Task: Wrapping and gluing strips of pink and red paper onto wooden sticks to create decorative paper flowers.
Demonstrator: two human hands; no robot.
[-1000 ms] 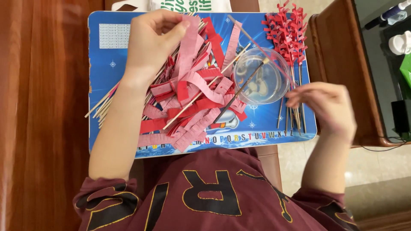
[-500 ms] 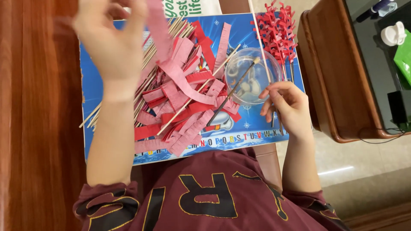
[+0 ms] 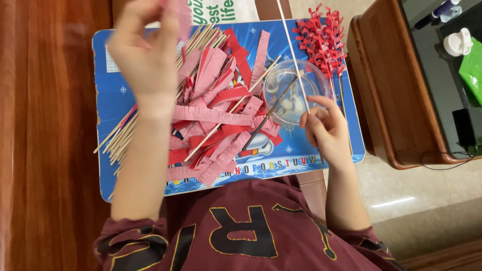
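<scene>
My left hand [image 3: 143,55] is raised above the blue lap board [image 3: 108,100], pinching a blurred pink fringed paper strip [image 3: 181,15]. Below it a pile of pink and red fringed strips [image 3: 221,120] covers the board's middle. My right hand [image 3: 326,133] rests by the clear bowl [image 3: 268,83] and holds a thin wooden stick [image 3: 291,45] that points away from me over the bowl. A dark brush [image 3: 271,113] leans out of the bowl onto the pile. Finished sticks wrapped in red fringe [image 3: 321,40] lie at the board's far right.
A bundle of bare wooden sticks [image 3: 120,138] sticks out over the board's left edge. A wooden cabinet [image 3: 396,85] stands close on the right, with a white object [image 3: 458,42] and a green item [image 3: 472,65] beyond. A white bag [image 3: 221,10] lies past the board.
My left hand rose off the pile with a pink strip. My right hand moved from the board's right edge toward the bowl and now holds a stick.
</scene>
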